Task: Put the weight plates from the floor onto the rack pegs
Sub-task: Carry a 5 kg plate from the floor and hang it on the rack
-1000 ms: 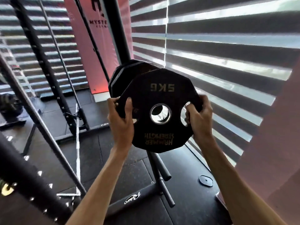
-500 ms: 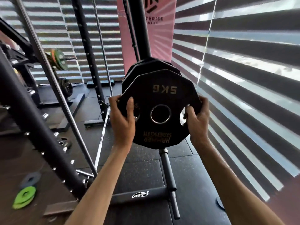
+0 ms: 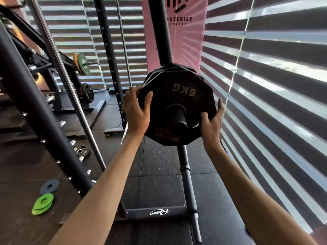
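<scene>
A black 5 kg weight plate (image 3: 184,96) hangs on a black rack peg (image 3: 177,119), whose end sticks out through the plate's centre hole. Behind it on the same peg sit other black plates (image 3: 155,75). My left hand (image 3: 137,112) grips the plate's left edge, thumb across its face. My right hand (image 3: 211,121) holds the lower right edge with a thumb in a grip hole. The rack's upright post (image 3: 159,32) rises behind the plates. A lower peg (image 3: 185,167) points toward me under the plate.
On the floor at left lie green plates (image 3: 42,204), a dark thin plate (image 3: 49,186) and a small black plate (image 3: 81,151). A slanted black frame bar (image 3: 44,121) and a steel bar (image 3: 70,85) cross the left side. Striped blinds (image 3: 265,85) close off the right.
The plate went from held in front of the rack, centre hole empty, to slid onto the peg, against the plates behind it. My view has swung left.
</scene>
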`<state>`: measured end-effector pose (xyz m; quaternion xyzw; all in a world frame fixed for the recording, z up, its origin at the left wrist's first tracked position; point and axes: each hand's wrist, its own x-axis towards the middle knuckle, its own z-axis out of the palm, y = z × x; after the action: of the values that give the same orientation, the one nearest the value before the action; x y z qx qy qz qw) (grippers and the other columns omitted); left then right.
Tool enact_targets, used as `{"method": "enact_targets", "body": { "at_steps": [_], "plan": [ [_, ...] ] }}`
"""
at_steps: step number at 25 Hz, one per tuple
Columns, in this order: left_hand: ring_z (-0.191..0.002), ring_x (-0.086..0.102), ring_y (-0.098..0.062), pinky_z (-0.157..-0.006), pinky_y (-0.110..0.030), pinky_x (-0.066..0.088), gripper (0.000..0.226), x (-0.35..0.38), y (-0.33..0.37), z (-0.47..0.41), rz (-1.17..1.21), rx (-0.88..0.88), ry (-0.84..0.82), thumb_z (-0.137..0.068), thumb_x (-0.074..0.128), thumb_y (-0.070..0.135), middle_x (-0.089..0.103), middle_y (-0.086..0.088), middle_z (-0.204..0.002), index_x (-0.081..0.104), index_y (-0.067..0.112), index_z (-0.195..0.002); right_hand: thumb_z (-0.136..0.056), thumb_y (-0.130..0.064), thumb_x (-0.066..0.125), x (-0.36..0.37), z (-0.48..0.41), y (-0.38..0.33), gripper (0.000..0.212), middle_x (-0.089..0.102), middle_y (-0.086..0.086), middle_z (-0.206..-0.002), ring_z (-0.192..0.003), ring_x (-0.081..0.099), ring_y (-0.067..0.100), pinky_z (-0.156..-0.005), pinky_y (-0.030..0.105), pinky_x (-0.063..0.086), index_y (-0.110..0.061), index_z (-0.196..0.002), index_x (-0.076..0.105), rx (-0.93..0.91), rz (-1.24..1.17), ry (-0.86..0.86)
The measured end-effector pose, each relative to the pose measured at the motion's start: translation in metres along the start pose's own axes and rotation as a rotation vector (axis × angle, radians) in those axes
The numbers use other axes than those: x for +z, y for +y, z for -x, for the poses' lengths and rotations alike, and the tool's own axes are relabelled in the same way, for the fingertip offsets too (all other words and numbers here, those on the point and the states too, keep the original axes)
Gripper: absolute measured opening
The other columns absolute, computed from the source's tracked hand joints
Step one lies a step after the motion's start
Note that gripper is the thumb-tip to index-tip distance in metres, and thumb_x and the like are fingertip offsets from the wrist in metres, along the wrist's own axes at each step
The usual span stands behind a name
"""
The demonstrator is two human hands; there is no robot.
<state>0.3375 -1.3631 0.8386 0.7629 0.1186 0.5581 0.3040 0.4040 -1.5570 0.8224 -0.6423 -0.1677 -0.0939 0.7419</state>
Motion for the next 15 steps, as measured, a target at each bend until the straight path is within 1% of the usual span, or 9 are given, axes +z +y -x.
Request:
{"method": "enact_targets", "body": {
  "at_steps": [1,3,4,5,7,10,12,14,15],
  "plan": [
    [-0.101,0.054,-0.023,-0.092,-0.048,0.046,0.049,0.002,-0.002,-0.001,-0.001,-0.01,0.003,-0.097,0.047,0.054,0.059,-0.006,-0.104,0.052,0.008,-0.11,-0.098,-0.001,0.045,0.001,-0.002,0.003,0.07,0.031,-0.007,-0.146,-0.108,0.047,-0.025,-0.089,0.008,0.048,-0.012,-0.157,0.01,0.002,0.011,0.012],
    [-0.102,0.055,-0.022,-0.092,-0.048,0.047,0.05,0.004,-0.003,0.0,0.012,-0.023,0.027,-0.097,0.047,0.054,0.059,-0.006,-0.107,0.053,0.007,-0.113,-0.096,-0.009,0.049,0.001,-0.005,0.01,0.073,0.024,-0.001,-0.158,-0.137,0.036,0.001,-0.114,0.03,0.04,-0.016,-0.158,0.009,0.007,0.019,0.026],
    [-0.103,0.056,-0.022,-0.093,-0.047,0.048,0.049,0.005,-0.002,0.002,0.015,-0.027,0.038,-0.097,0.048,0.052,0.059,-0.006,-0.108,0.054,0.007,-0.115,-0.096,-0.016,0.051,0.001,-0.006,0.014,0.075,0.021,0.0,-0.161,-0.143,0.031,0.009,-0.118,0.035,0.035,-0.017,-0.158,0.008,0.03,0.011,0.024],
    [-0.104,0.056,-0.021,-0.093,-0.045,0.048,0.049,0.004,-0.003,0.005,0.01,-0.025,0.048,-0.097,0.049,0.05,0.058,-0.006,-0.109,0.056,0.007,-0.118,-0.095,-0.023,0.053,0.001,-0.005,0.02,0.077,0.021,0.0,-0.162,-0.145,0.029,0.011,-0.119,0.034,0.032,-0.019,-0.158,0.008,0.048,-0.004,0.016],
    [-0.103,0.055,-0.019,-0.093,-0.039,0.049,0.044,0.0,-0.007,0.016,0.015,-0.036,0.067,-0.099,0.051,0.045,0.055,-0.005,-0.11,0.056,0.009,-0.124,-0.095,-0.037,0.056,0.004,0.006,0.034,0.077,0.03,-0.002,-0.158,-0.143,0.034,0.009,-0.117,0.03,0.033,-0.022,-0.157,0.012,0.091,-0.02,0.009],
    [-0.097,0.057,-0.015,-0.089,-0.031,0.05,0.033,-0.021,-0.03,0.046,0.03,-0.12,0.065,-0.101,0.05,0.038,0.052,0.0,-0.109,0.054,0.013,-0.123,-0.093,-0.06,0.051,0.023,0.045,0.065,0.077,0.043,-0.008,-0.149,-0.134,0.044,0.003,-0.115,0.035,0.036,-0.029,-0.155,0.018,0.226,-0.043,-0.029],
    [-0.092,0.059,-0.015,-0.081,-0.02,0.049,0.031,-0.049,-0.061,0.072,0.0,-0.199,0.02,-0.101,0.049,0.037,0.056,-0.003,-0.107,0.057,0.011,-0.116,-0.094,-0.063,0.046,0.049,0.08,0.089,0.077,0.049,-0.017,-0.138,-0.128,0.049,0.005,-0.112,0.038,0.039,-0.027,-0.155,0.017,0.347,-0.034,-0.124],
    [-0.081,0.059,-0.012,-0.072,-0.02,0.048,0.021,-0.088,-0.096,0.098,-0.05,-0.297,-0.013,-0.101,0.052,0.031,0.06,-0.006,-0.098,0.059,0.012,-0.105,-0.097,-0.058,0.044,0.085,0.119,0.109,0.072,0.049,-0.026,-0.133,-0.127,0.05,0.012,-0.111,0.043,0.041,-0.021,-0.154,0.022,0.429,0.029,-0.257],
    [-0.075,0.057,-0.009,-0.069,-0.021,0.047,0.016,-0.111,-0.113,0.112,-0.089,-0.345,-0.019,-0.101,0.053,0.027,0.062,-0.006,-0.092,0.06,0.012,-0.1,-0.099,-0.054,0.046,0.108,0.141,0.119,0.066,0.051,-0.019,-0.134,-0.126,0.052,0.016,-0.11,0.045,0.042,-0.02,-0.152,0.027,0.453,0.048,-0.327]
  ]
}}
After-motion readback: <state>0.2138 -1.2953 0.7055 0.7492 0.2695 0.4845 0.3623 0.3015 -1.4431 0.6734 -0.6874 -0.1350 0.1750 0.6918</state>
